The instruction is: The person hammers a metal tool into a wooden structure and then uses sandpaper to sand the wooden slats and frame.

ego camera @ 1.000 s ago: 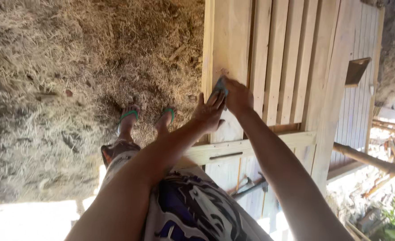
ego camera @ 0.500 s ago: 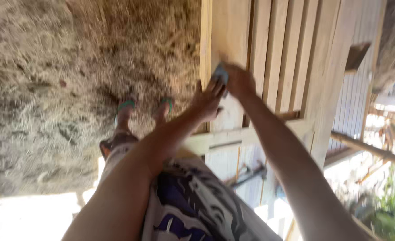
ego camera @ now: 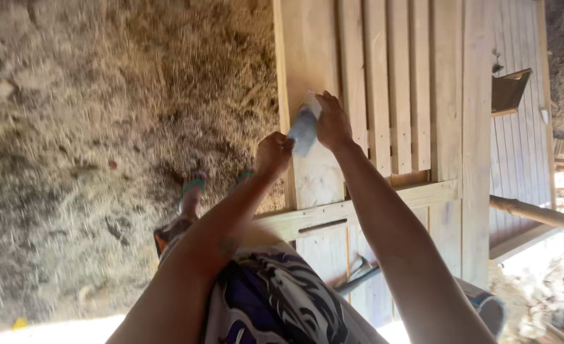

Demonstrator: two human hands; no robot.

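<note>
Sandpaper [ego camera: 305, 130] held between both hands.

Slatted wooden frame [ego camera: 415, 95] over straw ground [ego camera: 103, 127]

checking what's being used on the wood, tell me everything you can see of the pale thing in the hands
The pale sheet is a small, light grey-white folded piece, perhaps sandpaper or cloth; blur hides its texture. It lies slanted against the flat board of a pale wooden slatted frame. The right hand presses on its upper end, and the left hand is closed by its lower end.
</note>
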